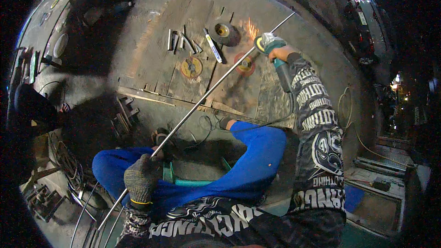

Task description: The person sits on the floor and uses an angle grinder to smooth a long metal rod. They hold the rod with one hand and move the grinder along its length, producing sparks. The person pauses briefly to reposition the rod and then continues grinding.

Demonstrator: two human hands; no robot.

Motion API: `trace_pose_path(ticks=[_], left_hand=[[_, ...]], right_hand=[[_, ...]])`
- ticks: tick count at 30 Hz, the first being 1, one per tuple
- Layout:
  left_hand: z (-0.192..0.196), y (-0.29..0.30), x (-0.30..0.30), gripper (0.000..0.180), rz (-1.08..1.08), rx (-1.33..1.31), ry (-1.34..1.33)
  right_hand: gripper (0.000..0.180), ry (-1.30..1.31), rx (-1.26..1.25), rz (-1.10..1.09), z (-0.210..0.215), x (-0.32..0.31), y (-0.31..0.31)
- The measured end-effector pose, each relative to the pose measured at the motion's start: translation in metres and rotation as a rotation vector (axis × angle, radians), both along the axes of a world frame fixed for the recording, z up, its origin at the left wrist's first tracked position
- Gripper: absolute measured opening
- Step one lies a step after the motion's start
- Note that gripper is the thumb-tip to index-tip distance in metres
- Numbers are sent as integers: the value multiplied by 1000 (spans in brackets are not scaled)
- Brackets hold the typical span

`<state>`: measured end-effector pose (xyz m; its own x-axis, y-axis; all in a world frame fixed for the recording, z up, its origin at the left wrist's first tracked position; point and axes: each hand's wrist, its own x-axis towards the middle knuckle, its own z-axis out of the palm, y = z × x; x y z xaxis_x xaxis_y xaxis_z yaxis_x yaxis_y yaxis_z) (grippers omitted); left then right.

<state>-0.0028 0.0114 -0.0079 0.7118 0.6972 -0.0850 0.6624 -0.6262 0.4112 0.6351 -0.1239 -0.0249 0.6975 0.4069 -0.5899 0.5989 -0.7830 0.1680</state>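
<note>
A long thin metal rod runs slantwise from my lower left to the far right. My left hand, in a grey knit glove, is closed round the rod above my left thigh. My right hand is wrapped round a green and black angle grinder. Its yellowish disc meets the rod near the far end, and orange sparks fly up beside it. Under that part of the rod lies a red-rimmed disc. Part of my right fingers is hidden by the grinder.
On the worn wooden board lie a yellow-brown disc, a white marker pen, several short metal pieces and a dark round wheel. The grinder's black cable passes by my right knee. Metal brackets lie left of the board.
</note>
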Motion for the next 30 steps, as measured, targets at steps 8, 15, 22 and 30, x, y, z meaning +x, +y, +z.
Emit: trace_pose_path(ticks=[8,15,22,30], left_hand=[[-10,4,11,14,40,72,16],[-8,-3,-14,12,-29,142,-1],[9,-1,-4,21,1,106,-18],[-6,-2,-8,20,55,173,-32]], right_hand=[[29,162,3,425,-11,94,6],[28,53,57,210,13,105,0],[26,119,175,251,22,102,3],[37,-53,30,282,14,44,29]])
